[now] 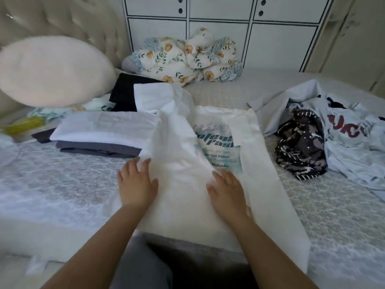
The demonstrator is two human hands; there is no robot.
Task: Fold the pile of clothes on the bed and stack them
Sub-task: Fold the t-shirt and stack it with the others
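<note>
A white T-shirt with teal print lies spread on the bed in front of me, its left side folded over the middle and its right side folded in too. My left hand lies flat with straight fingers on the shirt's left edge. My right hand presses flat on the folded-over panel. To the left sits a stack of folded clothes, white on top of grey pieces. To the right lies the unfolded pile: a black-and-white patterned garment and a pale blue shirt with red letters.
A round cream pillow leans on the padded headboard at the left. A black garment lies behind the stack. A bundled floral quilt sits at the far edge against white cupboards. The patterned bed cover shows at the left.
</note>
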